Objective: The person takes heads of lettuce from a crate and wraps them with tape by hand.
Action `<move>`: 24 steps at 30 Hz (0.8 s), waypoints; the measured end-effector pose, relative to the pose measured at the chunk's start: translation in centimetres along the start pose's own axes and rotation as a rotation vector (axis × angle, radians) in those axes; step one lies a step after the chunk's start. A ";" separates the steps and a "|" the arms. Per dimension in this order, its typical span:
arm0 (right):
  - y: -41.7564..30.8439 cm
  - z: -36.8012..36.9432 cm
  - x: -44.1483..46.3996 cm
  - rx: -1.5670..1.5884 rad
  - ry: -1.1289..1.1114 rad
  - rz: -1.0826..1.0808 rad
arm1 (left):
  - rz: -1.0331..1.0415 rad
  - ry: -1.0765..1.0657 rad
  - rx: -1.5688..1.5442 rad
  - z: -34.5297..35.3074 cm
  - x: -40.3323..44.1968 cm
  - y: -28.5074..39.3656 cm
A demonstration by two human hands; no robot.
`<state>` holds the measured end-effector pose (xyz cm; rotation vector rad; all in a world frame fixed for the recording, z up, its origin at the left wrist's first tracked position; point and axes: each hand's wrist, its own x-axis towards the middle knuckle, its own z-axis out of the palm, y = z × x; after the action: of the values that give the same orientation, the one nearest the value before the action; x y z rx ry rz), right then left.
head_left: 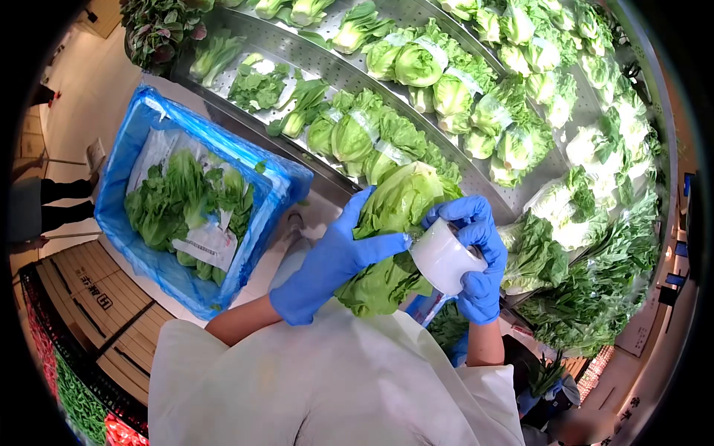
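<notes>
My left hand (338,249), in a blue glove, is closed around a green lettuce (401,197) in front of my chest. Its thumb lies across the leaves, pointing to the right. More leaves of the lettuce spread below that hand. In my right hand (480,256), also gloved in blue, is a wide roll of clear or white tape (442,260). The fingers hook into the roll's core from the right, and the roll sits against the lettuce's right side. Whether a tape end is stuck to the lettuce, I cannot tell.
A blue-lined crate (279,175) with loose greens and paper stands at the left. Ahead, a tiered metal shelf (297,52) bears several banded lettuces (353,137) and leafy greens. Cardboard boxes (89,297) are at the lower left. Other people are partly visible at the left and lower right.
</notes>
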<state>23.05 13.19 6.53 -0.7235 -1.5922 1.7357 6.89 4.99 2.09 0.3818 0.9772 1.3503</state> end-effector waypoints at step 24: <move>-0.7 0.2 1.0 -0.391 -0.153 0.043 | 0.346 0.284 0.541 -2.0 0.9 -2.4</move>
<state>22.37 13.90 7.25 -0.8281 -2.0682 1.5550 6.81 4.74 -1.11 0.8109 1.5747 1.4600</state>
